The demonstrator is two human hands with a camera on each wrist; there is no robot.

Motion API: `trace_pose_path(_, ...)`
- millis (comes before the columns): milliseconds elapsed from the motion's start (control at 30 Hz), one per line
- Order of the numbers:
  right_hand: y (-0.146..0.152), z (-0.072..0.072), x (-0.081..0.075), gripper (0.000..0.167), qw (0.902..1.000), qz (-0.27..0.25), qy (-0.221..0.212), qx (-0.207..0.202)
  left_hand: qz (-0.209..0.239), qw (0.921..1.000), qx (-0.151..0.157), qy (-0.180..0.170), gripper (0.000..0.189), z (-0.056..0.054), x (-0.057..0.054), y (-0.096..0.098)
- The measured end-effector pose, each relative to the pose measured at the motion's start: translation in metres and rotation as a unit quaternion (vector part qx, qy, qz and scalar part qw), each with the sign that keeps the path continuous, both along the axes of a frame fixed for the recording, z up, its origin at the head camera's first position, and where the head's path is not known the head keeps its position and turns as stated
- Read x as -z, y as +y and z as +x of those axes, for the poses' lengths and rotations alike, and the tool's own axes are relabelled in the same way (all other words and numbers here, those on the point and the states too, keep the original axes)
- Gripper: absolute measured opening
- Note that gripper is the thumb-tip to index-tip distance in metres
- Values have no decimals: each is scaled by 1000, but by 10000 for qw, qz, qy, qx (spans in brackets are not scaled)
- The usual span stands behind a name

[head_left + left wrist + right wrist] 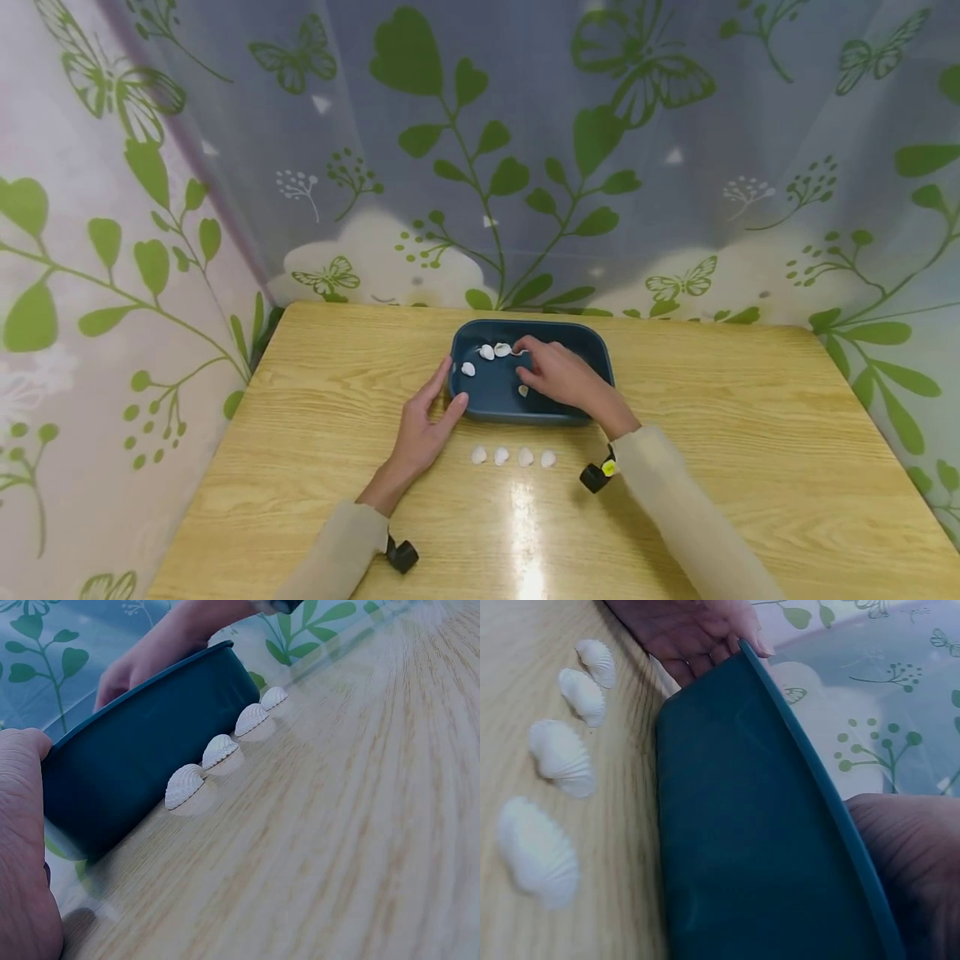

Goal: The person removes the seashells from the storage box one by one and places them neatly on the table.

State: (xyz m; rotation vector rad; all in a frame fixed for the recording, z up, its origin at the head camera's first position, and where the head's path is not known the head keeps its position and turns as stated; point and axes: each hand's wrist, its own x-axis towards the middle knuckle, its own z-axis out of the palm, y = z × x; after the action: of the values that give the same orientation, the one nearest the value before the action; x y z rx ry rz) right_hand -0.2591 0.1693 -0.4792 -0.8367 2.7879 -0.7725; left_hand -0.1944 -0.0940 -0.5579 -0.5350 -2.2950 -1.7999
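Note:
A dark blue rectangular tub (495,414) stands on the wooden table. My left hand (422,429) rests against its left end, fingers along the wall and thumb at the front corner. Over the tub's inside is my right hand (558,375), with index finger and thumb apart. The index fingertip is close to a white seashell (502,350); contact is unclear. Other white shells (487,352) lie inside, one shell (468,368) further left. A small brownish shell (523,390) lies under the right hand. The wrist views hide the tub's inside behind its wall.
Several white ribbed shells (220,751) stand in a row on the table (300,467) in front of the tub. Behind the table hangs a curtain (525,167) with leaves and butterflies. Each wrist wears a black camera (596,477).

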Motion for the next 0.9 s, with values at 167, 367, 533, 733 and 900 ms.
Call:
trace_pose_path(167,-13,-9,-3,37,9997,237,29,74,-14,10000,11,-41,63,1,-2,1)
trace_pose_path(367,-25,-20,-4,39,9993,377,20,0,2,10000,6,4,62,1,-3,1)
trace_pose_path(533,-31,-30,1,38,9986,521,-10,-123,-1,10000,14,28,62,1,-2,0)
trace_pose_path(733,-37,-37,2,39,9978,606,-230,-132,-26,10000,19,-13,63,2,-3,0)
trace_pose_path(900,-40,-39,3,43,9960,734,-457,-241,-38,10000,46,-10,63,2,-4,0)
